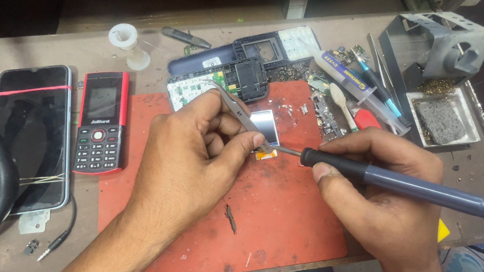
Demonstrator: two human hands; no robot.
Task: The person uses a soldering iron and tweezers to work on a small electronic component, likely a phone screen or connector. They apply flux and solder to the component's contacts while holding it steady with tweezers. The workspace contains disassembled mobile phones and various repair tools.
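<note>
Small display module (266, 127) on red mat (281, 213), left hand (201, 149) gripping tweezers (239, 113), right hand (375, 196) gripping soldering iron (415, 188)

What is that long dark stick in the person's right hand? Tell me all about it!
It is a soldering iron: a long, slim, dark grey-blue handle with a black grip near the front and a thin metal tip. It looks like plastic with a metal point. The right hand holds it like a pen, lying almost level, its handle running off to the right edge. Its tip points left at a small orange strip below a little screen part, over the red mat. The left hand holds tweezers there.
</note>
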